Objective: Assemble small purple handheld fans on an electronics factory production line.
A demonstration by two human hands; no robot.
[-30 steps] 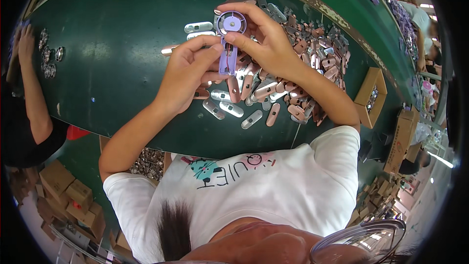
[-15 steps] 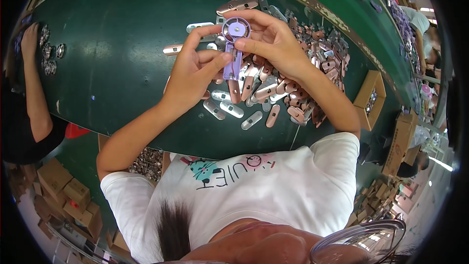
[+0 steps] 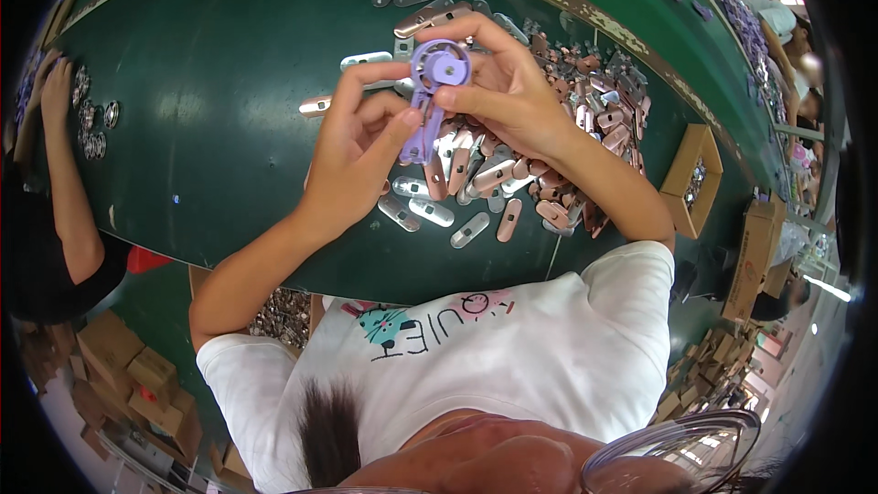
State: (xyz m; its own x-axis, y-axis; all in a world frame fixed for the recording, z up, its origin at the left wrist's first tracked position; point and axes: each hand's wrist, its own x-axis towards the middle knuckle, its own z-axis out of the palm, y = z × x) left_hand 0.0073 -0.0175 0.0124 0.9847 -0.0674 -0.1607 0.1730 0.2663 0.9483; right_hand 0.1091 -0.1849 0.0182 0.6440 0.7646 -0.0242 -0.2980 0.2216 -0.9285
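Between my two hands, above the dark green table, is a purple plastic part (image 3: 445, 67) with a round, ring-shaped head, a disc inside it and a narrow handle. My left hand (image 3: 350, 151) pinches the handle with thumb and fingers. On the other side, my right hand (image 3: 512, 91) grips the round head, thumb on its lower edge and fingers around the top. Below and beyond my hands lies a heap of oblong metal plates (image 3: 496, 174), copper-coloured and silver, each with a small square hole. Several silver plates (image 3: 432, 212) lie loose nearest to me.
A cardboard box (image 3: 679, 204) holding small parts stands at the right. Metal rings (image 3: 95, 146) sit at the left, near another person's arm (image 3: 69, 192). A raised, chipped ledge (image 3: 540, 0) borders the table's far side. Small metal parts (image 3: 283, 316) fill a container below the near edge.
The purple part has tilted, its handle end swinging left and toward me. Both hands keep hold of it, and my left hand has shifted slightly with it.
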